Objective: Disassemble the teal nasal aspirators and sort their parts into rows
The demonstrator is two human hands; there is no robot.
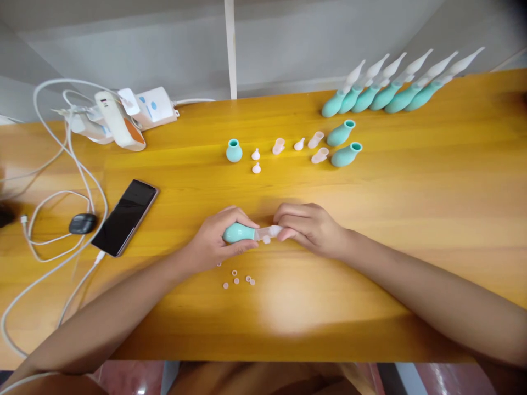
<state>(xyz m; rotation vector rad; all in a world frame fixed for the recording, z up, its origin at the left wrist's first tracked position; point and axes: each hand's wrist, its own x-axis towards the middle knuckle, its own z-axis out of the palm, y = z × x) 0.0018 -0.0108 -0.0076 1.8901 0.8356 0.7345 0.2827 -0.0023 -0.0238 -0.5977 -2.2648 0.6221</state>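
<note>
Teal squeeze bulb [239,233] sits grasped in the left hand [212,241], over the worktop [432,192], its clear tube [262,234] facing the right hand [313,227], which pinches the white nozzle [274,231] at the tube's end. Small pink rings [236,281] lie nearer the person than the left hand; beyond the right, six aspirators [382,99] form a row.

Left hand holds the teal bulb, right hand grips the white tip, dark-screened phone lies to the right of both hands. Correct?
One slip: the phone lies to the left, not the right, as the head view shows. The left hand does hold the teal bulb, and the right hand grips the white tip.
</note>
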